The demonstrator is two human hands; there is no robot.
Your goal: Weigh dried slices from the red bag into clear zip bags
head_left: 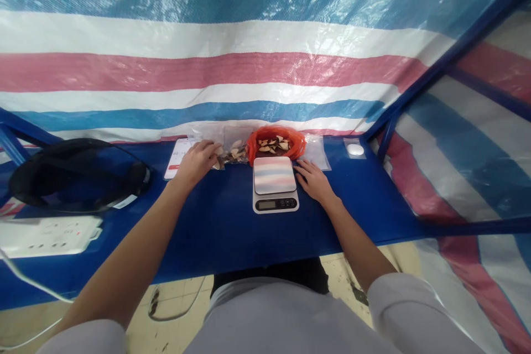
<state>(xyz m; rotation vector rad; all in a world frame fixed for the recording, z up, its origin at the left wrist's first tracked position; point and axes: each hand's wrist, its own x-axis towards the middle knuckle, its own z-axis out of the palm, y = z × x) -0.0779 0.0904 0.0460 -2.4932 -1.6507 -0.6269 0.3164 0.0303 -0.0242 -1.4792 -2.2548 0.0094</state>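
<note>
Head view shows two bare hands over a blue worktop (215,232), with a scale (274,177) lying between them. The left hand (199,161) is at the left end of a clear bag (243,137) that has pale, dry-looking pieces (236,152) in it. Its fingers are bent, and the tips are near these pieces; whether the grip pinches one of them, one cannot tell. This hand also covers the right part of a white phone (176,159). The right hand (313,178) is just beside the right edge of the scale, palm down, its grip loosely spread and the fingers pointing to the left. Directly behind the scale stands an orange net (297,146), open at the top, with similar pieces (274,145) inside. A second clear bag (319,149) lies to the right of the net. Farther right is a small packet (355,149) with something round and white. At the left lie a black strap (141,174) and a white power strip (45,235).
</note>
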